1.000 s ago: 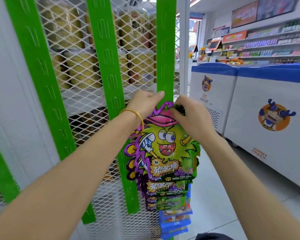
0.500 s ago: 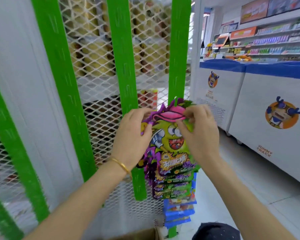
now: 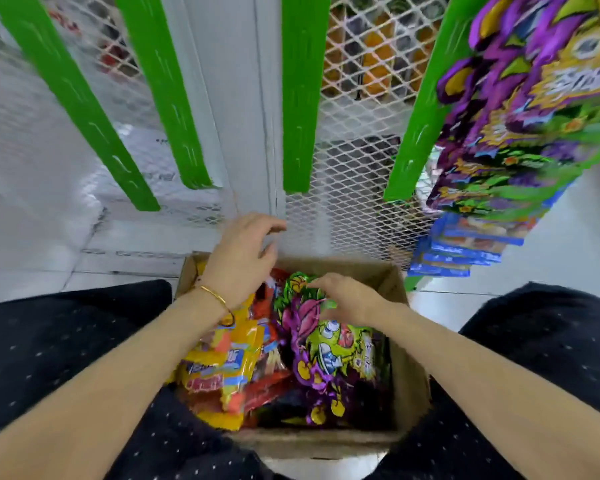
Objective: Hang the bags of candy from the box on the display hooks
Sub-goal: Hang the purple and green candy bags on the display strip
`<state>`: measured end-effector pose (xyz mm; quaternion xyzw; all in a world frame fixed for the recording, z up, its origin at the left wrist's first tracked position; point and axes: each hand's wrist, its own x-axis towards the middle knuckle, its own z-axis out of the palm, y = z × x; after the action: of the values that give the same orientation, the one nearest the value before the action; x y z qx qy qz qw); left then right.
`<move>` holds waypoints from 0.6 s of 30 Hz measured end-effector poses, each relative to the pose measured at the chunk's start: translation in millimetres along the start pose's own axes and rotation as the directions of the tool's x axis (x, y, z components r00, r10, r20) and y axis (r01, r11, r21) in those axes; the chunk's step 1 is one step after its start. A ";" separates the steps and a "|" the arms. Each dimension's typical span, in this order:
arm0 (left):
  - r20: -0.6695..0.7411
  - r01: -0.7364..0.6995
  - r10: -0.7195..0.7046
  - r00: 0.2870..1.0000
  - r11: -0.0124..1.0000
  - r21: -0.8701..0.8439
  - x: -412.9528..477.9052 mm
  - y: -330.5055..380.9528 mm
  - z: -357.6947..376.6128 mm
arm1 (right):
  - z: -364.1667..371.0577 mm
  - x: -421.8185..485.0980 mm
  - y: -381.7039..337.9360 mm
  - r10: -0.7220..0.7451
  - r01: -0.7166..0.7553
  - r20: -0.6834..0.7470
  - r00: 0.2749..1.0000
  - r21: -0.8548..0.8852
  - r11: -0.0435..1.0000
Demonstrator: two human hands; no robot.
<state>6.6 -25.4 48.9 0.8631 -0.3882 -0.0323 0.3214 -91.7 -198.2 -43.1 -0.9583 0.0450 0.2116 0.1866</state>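
A cardboard box [image 3: 411, 372] stands on the floor between my knees. It holds a green and purple candy bag [image 3: 336, 355] on the right, and yellow bags [image 3: 222, 362] and red bags [image 3: 272, 384] on the left. My right hand [image 3: 347, 299] curls its fingers over the top edge of the green bag. My left hand [image 3: 239, 258] hovers over the box's far left corner, fingers loosely spread and holding nothing. A bunch of hung green and purple bags [image 3: 520, 109] dangles at the upper right, with hung blue bags [image 3: 465, 244] below it.
Green slotted strips [image 3: 300, 98] run down a white mesh panel [image 3: 354, 209] right behind the box. My knees in black dotted cloth [image 3: 66, 341] flank the box. White tiled floor lies to the left and right.
My view has dropped from the display to the box. Both hands left the hung bag and came down; my right hand now has the top of a green bag in the box.
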 end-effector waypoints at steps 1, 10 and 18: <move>0.040 0.005 -0.006 0.999 1.000 0.023 0.6 -3.5 3.3 | 8.7 7.3 1.8 -0.016 0.018 0.021 1.000 -0.063 0.998; 0.149 0.031 -0.029 0.988 0.999 -0.012 11.4 -14.2 15.2 | 5.8 30.0 2.3 -0.196 0.149 -0.137 0.971 -0.297 0.943; 0.560 0.227 -0.135 0.817 0.969 -0.098 0.9 0.9 24.9 | -85.0 -21.4 1.7 -0.114 0.186 -0.199 0.973 0.393 0.901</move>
<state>-1.0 -39.6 29.9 0.8216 -0.3762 -0.3400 0.2604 -78.3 -231.6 36.8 -0.9132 0.0298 0.0992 0.3941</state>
